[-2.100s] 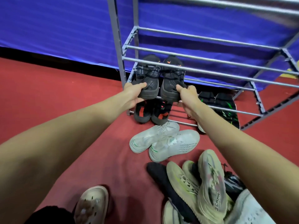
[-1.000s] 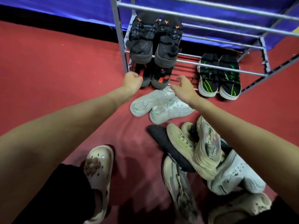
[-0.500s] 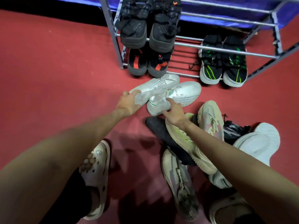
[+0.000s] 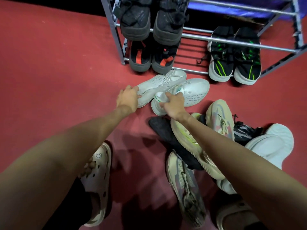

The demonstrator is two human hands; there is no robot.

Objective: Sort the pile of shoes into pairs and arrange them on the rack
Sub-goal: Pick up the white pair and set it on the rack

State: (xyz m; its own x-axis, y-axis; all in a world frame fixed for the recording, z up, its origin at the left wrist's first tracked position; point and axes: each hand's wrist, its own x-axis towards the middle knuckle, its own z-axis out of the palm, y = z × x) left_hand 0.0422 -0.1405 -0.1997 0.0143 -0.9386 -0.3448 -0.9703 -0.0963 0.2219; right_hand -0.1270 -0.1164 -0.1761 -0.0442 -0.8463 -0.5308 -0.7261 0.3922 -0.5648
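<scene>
Two white sneakers lie side by side on the red floor in front of the metal rack [image 4: 216,39]. My left hand [image 4: 127,97] grips the heel of the left white sneaker [image 4: 159,84]. My right hand [image 4: 173,103] grips the heel collar of the right white sneaker [image 4: 194,92]. On the rack a black pair [image 4: 152,19] sits on the second tier, a black-and-orange pair [image 4: 149,58] below it, and a black-and-green pair [image 4: 234,62] at the bottom right.
A pile of loose shoes lies at the lower right: a beige sneaker [image 4: 219,118], a black shoe [image 4: 169,135], a white shoe [image 4: 272,146], a grey-beige sneaker [image 4: 186,188]. My feet in cream clogs [image 4: 98,176] stand at the bottom. Blue cloth hangs behind the rack.
Both hands left the black pair on the second tier, came down to the floor and closed on the heels of the two white sneakers. The view tilted downward.
</scene>
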